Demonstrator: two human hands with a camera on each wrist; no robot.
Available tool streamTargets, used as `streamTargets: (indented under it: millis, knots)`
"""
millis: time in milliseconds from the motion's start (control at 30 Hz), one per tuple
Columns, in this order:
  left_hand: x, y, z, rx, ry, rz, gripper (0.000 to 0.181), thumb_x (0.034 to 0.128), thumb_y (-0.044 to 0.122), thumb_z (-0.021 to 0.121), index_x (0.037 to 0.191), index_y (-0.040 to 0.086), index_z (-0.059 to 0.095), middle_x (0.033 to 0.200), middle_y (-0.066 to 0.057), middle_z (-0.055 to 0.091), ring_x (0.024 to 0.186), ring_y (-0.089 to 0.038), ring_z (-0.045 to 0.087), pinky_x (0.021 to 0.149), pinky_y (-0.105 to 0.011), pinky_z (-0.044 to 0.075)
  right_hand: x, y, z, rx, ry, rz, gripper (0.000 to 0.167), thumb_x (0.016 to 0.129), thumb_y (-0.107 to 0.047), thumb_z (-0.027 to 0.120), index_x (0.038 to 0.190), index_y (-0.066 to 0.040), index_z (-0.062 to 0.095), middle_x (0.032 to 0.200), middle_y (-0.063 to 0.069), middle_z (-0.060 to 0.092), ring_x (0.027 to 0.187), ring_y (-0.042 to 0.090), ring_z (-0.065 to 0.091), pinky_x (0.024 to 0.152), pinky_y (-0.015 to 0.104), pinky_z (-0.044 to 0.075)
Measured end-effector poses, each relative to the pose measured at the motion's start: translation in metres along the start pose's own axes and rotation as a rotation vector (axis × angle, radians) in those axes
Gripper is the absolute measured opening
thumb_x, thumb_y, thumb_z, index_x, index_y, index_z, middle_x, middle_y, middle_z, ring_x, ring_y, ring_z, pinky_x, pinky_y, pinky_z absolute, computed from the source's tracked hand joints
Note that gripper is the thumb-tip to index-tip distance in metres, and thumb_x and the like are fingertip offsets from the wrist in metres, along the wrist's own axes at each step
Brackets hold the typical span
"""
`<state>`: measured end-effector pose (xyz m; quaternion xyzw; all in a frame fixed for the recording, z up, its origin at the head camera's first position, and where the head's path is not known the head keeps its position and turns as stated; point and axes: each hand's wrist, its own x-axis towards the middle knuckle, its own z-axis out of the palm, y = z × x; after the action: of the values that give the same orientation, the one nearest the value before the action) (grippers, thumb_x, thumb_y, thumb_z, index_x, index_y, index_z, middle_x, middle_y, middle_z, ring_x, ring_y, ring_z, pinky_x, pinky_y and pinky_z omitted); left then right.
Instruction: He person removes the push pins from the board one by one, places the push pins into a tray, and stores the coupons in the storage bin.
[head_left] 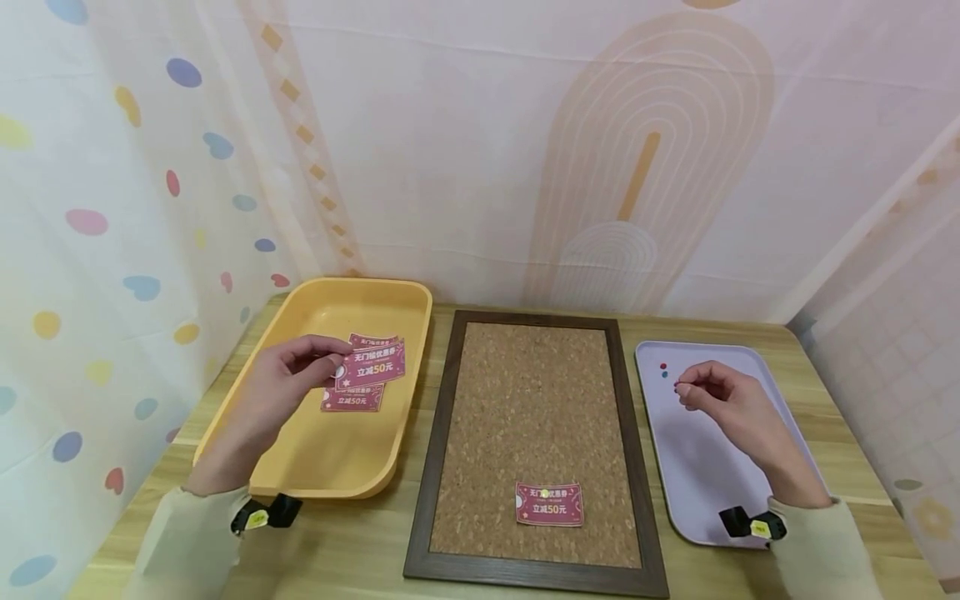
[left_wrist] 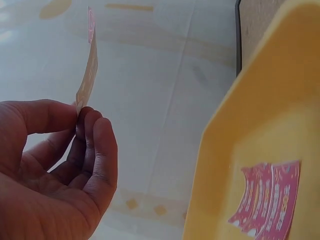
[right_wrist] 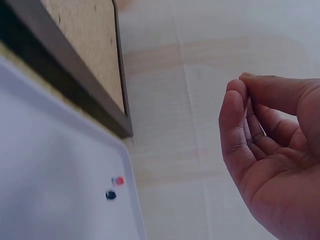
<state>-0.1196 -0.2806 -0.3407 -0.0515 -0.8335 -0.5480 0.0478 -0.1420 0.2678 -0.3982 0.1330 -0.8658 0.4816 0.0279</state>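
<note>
My left hand (head_left: pixel 288 379) pinches one edge of a pink paper coupon (head_left: pixel 378 363) between thumb and fingers, above the yellow tray (head_left: pixel 337 467). More pink coupons (left_wrist: pixel 267 197) lie overlapping in that tray. Over the lilac tray (head_left: pixel 697 500), my right hand (head_left: pixel 731 408) has thumb and fingertips together around a tiny dark pink pushpin (head_left: pixel 677 384), mostly hidden by the fingers. A red pushpin (head_left: pixel 663 366) and a blue pushpin (head_left: pixel 664 375) lie on the lilac tray. Another coupon (head_left: pixel 549 510) is on the corkboard (head_left: pixel 536 417), a yellow pushpin (head_left: pixel 545 493) at its upper middle.
The corkboard's dark wooden frame (head_left: pixel 442 417) lies between the two trays on a wood-grain table (head_left: pixel 330 550). Behind hangs a pale patterned curtain (head_left: pixel 450 167), which also runs along the left and right sides.
</note>
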Motion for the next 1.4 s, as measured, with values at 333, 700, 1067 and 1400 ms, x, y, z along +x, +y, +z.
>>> streamTargets:
  millis: [333,700,1067,1400]
  knots:
    - [0.024,-0.017,-0.031,0.114,-0.099,-0.077,0.030,0.1074,0.018,0.057,0.125,-0.005,0.066,0.111,0.001,0.072,0.091,-0.011,0.074,0.084,-0.019,0.055,0.006,0.015,-0.019,-0.060,-0.037,0.054,0.014,0.102,-0.006,0.065,0.109,0.006,0.065,0.095,0.007,0.069,0.081,0.011,0.065,0.075,0.021,0.054]
    - [0.061,-0.046,-0.042,0.185,-0.239,-0.132,0.028,0.1062,0.010,0.057,0.129,-0.005,0.063,0.118,-0.019,0.067,0.093,-0.010,0.069,0.086,-0.025,0.057,0.022,0.025,-0.027,-0.091,-0.117,0.097,0.018,0.102,-0.008,0.064,0.110,0.009,0.065,0.095,0.015,0.068,0.083,0.020,0.068,0.077,0.024,0.056]
    - [0.088,-0.075,-0.041,0.155,-0.289,-0.132,0.029,0.1050,0.003,0.055,0.129,-0.011,0.060,0.123,-0.025,0.065,0.095,-0.011,0.068,0.086,-0.025,0.057,0.035,0.038,-0.033,-0.077,-0.114,0.114,0.017,0.101,-0.003,0.063,0.110,0.011,0.063,0.095,0.013,0.067,0.080,0.008,0.063,0.075,0.020,0.054]
    - [0.094,-0.101,-0.037,0.148,-0.298,-0.198,0.029,0.1045,0.000,0.056,0.129,-0.013,0.060,0.117,-0.024,0.066,0.092,-0.012,0.067,0.088,-0.038,0.059,0.046,0.059,-0.032,-0.059,-0.129,0.164,0.018,0.102,-0.003,0.063,0.110,0.013,0.063,0.095,0.012,0.067,0.081,0.006,0.062,0.074,0.020,0.055]
